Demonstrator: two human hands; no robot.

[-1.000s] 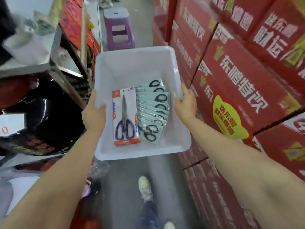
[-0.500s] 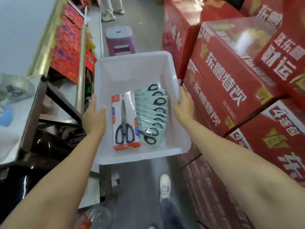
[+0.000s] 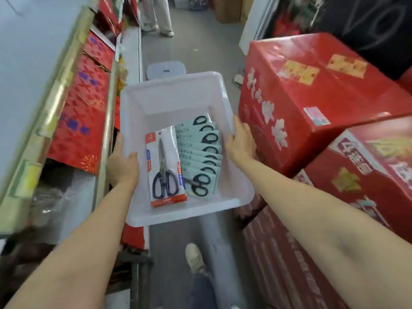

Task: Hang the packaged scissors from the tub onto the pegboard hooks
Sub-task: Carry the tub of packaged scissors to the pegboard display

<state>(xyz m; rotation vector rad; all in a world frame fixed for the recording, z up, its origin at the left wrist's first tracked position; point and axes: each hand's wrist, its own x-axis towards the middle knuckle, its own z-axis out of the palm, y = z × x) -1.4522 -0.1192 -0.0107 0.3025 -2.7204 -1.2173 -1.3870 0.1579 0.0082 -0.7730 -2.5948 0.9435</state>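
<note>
Left hand (image 3: 122,162) grasps the left rim of the white tub (image 3: 171,97), thumb hooked inside the wall; right hand (image 3: 242,141) grasps the right rim likewise, fingers curled over the edge. Both hands are occupied carrying, and neither holds a package.

Contents: one red-and-white packaged pair of scissors (image 3: 166,168) lies flat on the tub floor at left, black handles toward the near wall. Beside it at right, touching or slightly overlapping it, a fanned stack of pale green scissor packages (image 3: 201,152) runs from near to far.

Assessment of the step in hand: transport of the tub to the hanging point. No pegboard or hook is visible, so hanging has not begun. Recommended practice: keep the tub level so the fanned stack does not slide, and keep both grips opposed until a resting place is found, since one hand must be freed to lift packages.

No surface carries the tub; it is held in the air over a grey floor (image 3: 225,248), with one shoe (image 3: 195,257) visible below. The aisle is narrow. Red cartons (image 3: 312,103) are stacked close at right, just beside the right hand; snagging is a risk. Shelving with red goods (image 3: 84,112) runs along the left. Further off stand a pale stool (image 3: 166,68), then another person's legs (image 3: 157,16).
</note>
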